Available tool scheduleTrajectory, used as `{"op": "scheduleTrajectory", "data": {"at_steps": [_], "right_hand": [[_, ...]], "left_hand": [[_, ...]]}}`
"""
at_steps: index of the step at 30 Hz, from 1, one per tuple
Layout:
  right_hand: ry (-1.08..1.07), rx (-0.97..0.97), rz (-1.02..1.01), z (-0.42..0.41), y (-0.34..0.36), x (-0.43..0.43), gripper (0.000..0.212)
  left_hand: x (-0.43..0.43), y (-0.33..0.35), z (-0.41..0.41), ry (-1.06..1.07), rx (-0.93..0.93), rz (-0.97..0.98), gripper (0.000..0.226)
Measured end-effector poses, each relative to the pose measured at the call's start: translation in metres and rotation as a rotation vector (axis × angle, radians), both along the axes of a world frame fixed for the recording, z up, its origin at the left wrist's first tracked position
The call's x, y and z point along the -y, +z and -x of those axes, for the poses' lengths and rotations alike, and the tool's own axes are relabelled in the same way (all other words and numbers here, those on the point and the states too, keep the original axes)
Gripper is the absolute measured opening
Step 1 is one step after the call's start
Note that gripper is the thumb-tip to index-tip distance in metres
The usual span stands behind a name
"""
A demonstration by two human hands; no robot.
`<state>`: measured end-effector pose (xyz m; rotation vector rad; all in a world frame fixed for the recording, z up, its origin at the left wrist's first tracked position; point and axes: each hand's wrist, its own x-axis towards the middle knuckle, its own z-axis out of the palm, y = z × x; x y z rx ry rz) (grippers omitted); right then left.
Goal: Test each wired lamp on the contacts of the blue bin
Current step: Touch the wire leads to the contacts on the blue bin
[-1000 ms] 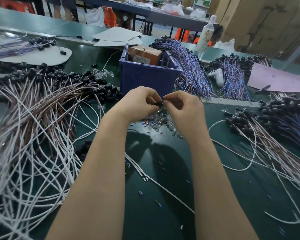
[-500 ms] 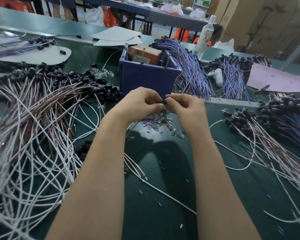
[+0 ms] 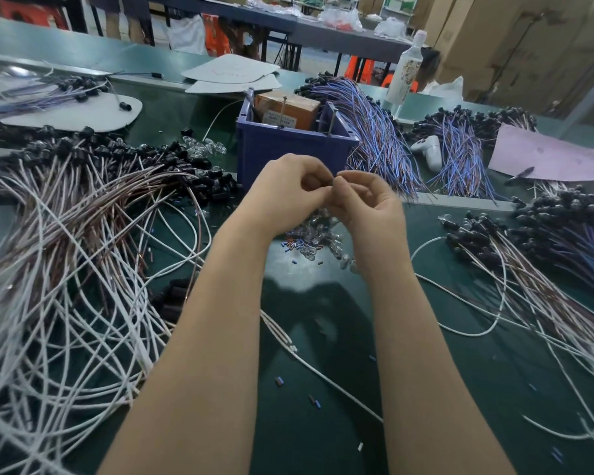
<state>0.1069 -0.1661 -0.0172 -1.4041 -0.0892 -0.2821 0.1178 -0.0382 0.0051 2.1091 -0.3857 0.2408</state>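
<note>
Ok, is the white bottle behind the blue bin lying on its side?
No, the white bottle stands upright on the table, behind and to the right of the blue bin.

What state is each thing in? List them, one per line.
Left hand: pinches a small part.
Right hand: pinches the same small part.
Blue bin: upright, open, box inside.
Bottle: upright.
White wires: loose, tangled heap.

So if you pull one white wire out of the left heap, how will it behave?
Likely floppy: the white wires lie in loose loops. It would probably snag, since they cross each other and the brown ones. The black caps at the far ends may catch too.
</note>
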Motion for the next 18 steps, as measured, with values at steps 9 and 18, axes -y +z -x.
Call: {"op": "scheduleTrajectory", "data": {"at_steps": [9,18], "right_hand": [[-0.678,-0.075,-0.317,-0.005,0.009,0.038,0.018],[-0.202,0.272,0.849,0.009,0.007,0.004,0.027]], "left_hand": [[-0.019,0.008,0.003,0.016,-0.158,0.02,0.022],[-0.009,0.017,0.009,-0.019,-0.037,0.05,0.015]]}}
